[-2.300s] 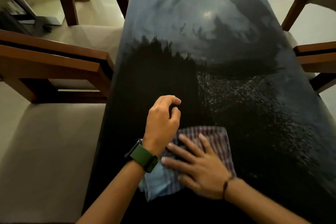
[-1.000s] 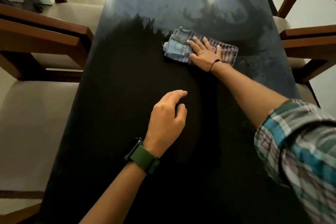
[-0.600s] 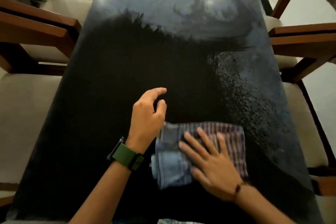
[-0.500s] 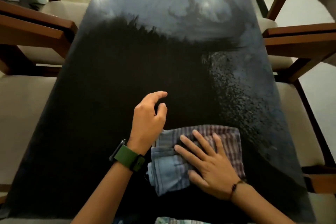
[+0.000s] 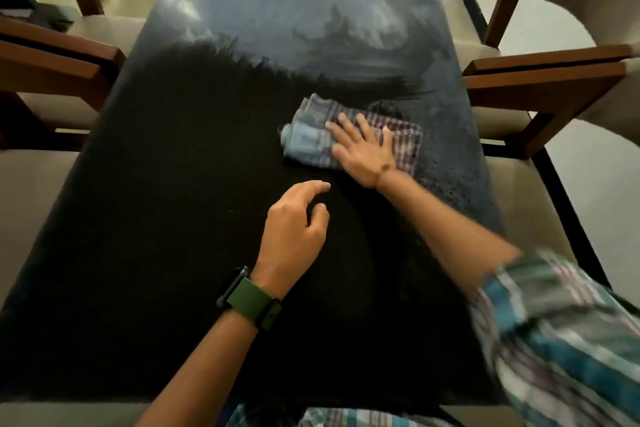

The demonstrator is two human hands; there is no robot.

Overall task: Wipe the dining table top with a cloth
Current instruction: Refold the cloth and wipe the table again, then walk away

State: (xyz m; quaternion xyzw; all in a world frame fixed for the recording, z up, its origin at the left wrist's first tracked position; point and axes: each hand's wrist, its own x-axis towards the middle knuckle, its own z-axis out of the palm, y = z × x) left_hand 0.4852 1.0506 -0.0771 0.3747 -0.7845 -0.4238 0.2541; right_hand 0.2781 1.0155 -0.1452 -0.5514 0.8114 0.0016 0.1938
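The dark glossy dining table top fills the view, dull and streaky at its far end, darker near me. A folded checked cloth, blue and purple, lies right of the table's middle. My right hand presses flat on it with fingers spread, arm stretched forward. My left hand, with a green watch on the wrist, rests on the table nearer to me, fingers loosely curled and holding nothing.
Wooden chairs with beige cushions stand along both long sides: a left chair and a right chair, their arms close to the table edges. Another beige seat sits at the near left. Pale floor shows beyond.
My right hand has pushed the cloth away from me, from beside my left hand out to the middle right of the table. My left hand has stayed in place.
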